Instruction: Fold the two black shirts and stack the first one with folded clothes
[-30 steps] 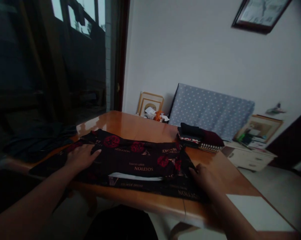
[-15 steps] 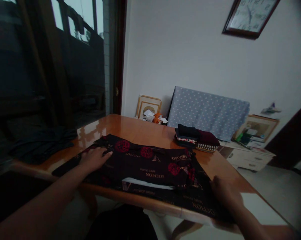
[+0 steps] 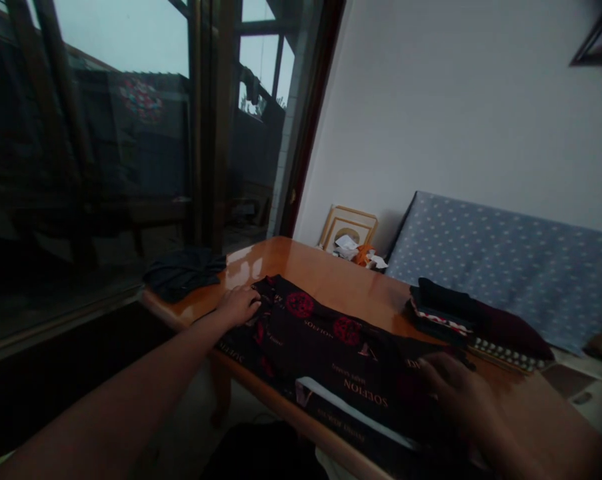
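A black garment (image 3: 331, 347) with red rose prints and lettering lies spread on a glossy wooden table (image 3: 331, 280). My left hand (image 3: 238, 305) rests at the garment's far left end, fingers curled down onto the cloth's edge. My right hand (image 3: 455, 387) lies on the garment's right part, blurred, fingers spread over the fabric. A white strip shows along the fold near the front edge.
A dark cloth (image 3: 183, 270) lies heaped on the table's left corner. A stack of folded clothes (image 3: 461, 317) sits at the table's right. Behind stand a dotted blue cushion (image 3: 505, 247), picture frames (image 3: 348, 227) and a glass door (image 3: 105, 153) at left.
The view has swung left. My left hand slid to the garment's left end, and my right hand moved from the garment's near right corner up onto its right part.
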`<move>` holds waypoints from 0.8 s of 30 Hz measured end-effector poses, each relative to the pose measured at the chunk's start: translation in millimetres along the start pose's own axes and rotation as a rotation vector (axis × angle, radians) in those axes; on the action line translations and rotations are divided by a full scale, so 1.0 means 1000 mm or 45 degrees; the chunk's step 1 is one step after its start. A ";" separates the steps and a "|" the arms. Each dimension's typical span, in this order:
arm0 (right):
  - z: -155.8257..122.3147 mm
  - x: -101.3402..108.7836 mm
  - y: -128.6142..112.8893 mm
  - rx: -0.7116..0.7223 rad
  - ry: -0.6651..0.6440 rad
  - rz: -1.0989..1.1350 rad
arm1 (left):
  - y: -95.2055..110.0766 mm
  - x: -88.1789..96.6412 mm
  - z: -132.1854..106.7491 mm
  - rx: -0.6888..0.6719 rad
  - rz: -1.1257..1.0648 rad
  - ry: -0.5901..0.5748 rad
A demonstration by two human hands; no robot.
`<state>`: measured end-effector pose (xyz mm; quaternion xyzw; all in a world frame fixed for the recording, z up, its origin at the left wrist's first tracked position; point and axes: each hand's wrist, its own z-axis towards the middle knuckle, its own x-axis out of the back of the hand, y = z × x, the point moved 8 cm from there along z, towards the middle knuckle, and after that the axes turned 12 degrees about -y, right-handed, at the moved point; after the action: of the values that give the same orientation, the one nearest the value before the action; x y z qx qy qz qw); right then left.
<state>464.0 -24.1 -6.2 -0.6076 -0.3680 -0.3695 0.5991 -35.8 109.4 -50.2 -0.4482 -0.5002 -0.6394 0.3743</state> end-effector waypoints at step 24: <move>0.160 -0.196 -0.276 0.268 -0.321 0.119 | -0.011 0.005 -0.030 0.051 0.081 0.122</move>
<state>130.5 137.9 -55.8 -0.5994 -0.4482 -0.2215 0.6251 -53.8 82.5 -51.5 -0.4252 -0.4799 -0.6376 0.4270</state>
